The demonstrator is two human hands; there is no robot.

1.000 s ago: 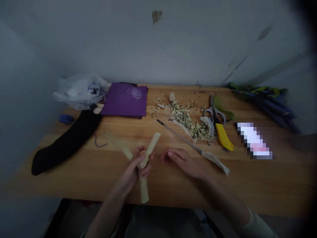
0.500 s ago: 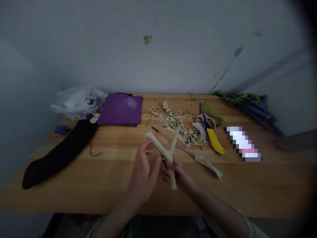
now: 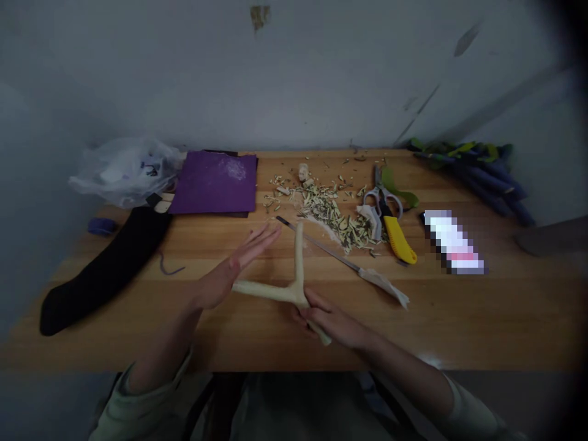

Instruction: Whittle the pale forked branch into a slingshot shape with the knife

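A peeled, pale Y-shaped forked stick [image 3: 271, 293] is over the front middle of the table, one prong pointing left and the other away from me. My right hand [image 3: 333, 318] is closed around its stem, whose end sticks out below the fingers. My left hand [image 3: 239, 263] is open with fingers stretched out, beside the tip of the left prong; whether it touches the tip I cannot tell. Beyond the stick lies a thin metal file [image 3: 321, 246] with its handle end wrapped in white material [image 3: 383, 286].
Wood shavings [image 3: 337, 214] cover the back middle. Scissors [image 3: 379, 193] and a yellow-handled cutter [image 3: 399, 239] lie to their right, near a pixelated phone [image 3: 452, 242] and cut branches [image 3: 482, 174]. Leftward are purple sheets [image 3: 214, 184], a plastic bag [image 3: 128, 171], a black curved sheath [image 3: 108, 269] and a blue roll [image 3: 101, 226].
The forked stick has turned to the left in my right hand. My left hand has moved left and its fingers have straightened. The view has tilted down slightly.
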